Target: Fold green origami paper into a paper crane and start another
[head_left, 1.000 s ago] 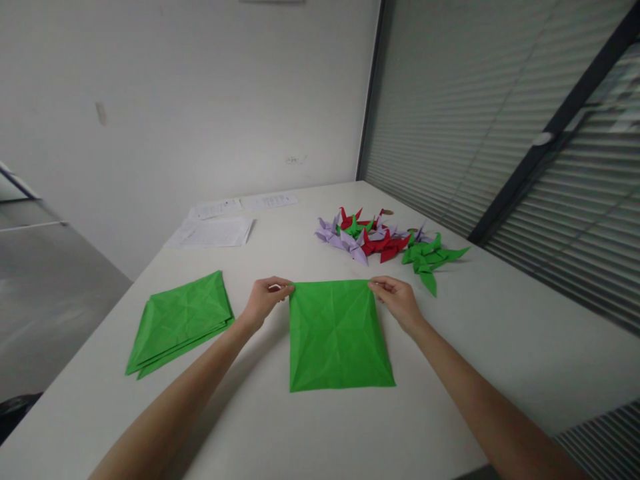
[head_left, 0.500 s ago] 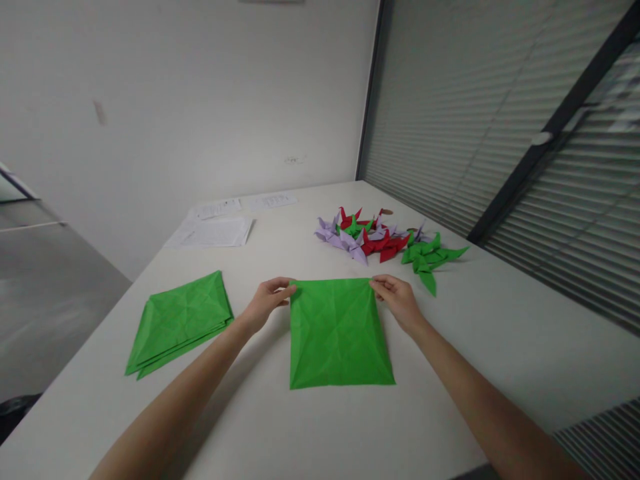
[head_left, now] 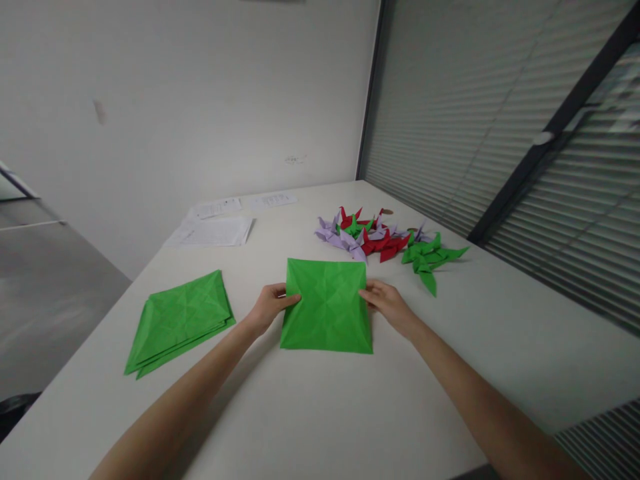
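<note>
A square sheet of green origami paper (head_left: 327, 310) with crease lines is held between both hands, over the middle of the white table (head_left: 310, 427). My left hand (head_left: 273, 305) grips its left edge, thumb on top and fingers behind. On the opposite edge, my right hand (head_left: 387, 301) pinches the sheet the same way. Left of my left forearm lies a small stack of similar creased green sheets (head_left: 183, 317). The fingers behind the held sheet are partly hidden.
Beyond my right hand is a cluster of folded paper figures (head_left: 385, 240) in lilac, red and green. Printed papers (head_left: 217, 230) lie at the back left of the table. A wall (head_left: 200, 100) bounds the far side, and a window with blinds (head_left: 450, 113) the right.
The green sheet has shifted away from me and slightly left. My hands have gone from its two far corners to partway down its side edges. The stack and figures stay put.
</note>
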### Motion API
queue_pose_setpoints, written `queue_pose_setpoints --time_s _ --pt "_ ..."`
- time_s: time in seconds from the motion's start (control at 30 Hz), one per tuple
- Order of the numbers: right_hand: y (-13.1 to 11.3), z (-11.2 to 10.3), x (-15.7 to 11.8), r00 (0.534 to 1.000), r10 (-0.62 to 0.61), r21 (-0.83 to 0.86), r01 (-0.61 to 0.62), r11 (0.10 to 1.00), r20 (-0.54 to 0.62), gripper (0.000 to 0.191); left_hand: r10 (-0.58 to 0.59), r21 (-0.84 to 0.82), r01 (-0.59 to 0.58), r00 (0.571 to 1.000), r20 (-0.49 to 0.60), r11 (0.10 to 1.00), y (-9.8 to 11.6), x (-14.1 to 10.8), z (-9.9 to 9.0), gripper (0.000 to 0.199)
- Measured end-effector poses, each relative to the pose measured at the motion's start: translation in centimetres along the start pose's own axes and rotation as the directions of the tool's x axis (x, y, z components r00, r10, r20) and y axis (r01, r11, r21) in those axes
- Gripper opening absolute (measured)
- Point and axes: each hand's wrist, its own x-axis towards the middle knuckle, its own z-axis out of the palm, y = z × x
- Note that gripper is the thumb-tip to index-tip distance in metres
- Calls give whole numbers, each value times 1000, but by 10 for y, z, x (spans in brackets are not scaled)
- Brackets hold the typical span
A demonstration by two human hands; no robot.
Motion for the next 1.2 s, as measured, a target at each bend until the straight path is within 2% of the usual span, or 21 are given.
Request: queue_pose_setpoints --time_s 0.07,0.17,0.33,0.57,0.77,0.97,1.2 --pt "0 1 0 1000 8 -13 -8 1000 15 46 12 4 -12 1000 -23 1000 -1 1 -1 43" --pt "-1 -1 2 999 15 -39 -17 999 -32 46 32 16 -31 997 -67 999 -1 3 -3 42" --pt "-4 -2 2 996 -44 -32 42 999 -75 43 21 -5 -21 997 -72 1000 -2 5 -7 40" --pt "-4 3 -3 995 14 13 -15 1000 101 45 44 -21 -47 992 -117 999 -6 5 -5 37" --pt "1 1 0 1000 13 -29 -13 1000 -4 43 88 2 -89 986 -143 996 -3 6 -4 33" --pt "3 1 3 999 -19 -63 17 998 -30 45 104 42 -98 979 -175 994 1 5 -3 35" --pt "-1 0 2 993 -87 -94 79 992 -81 49 98 1 -100 975 -199 995 7 5 -5 36"
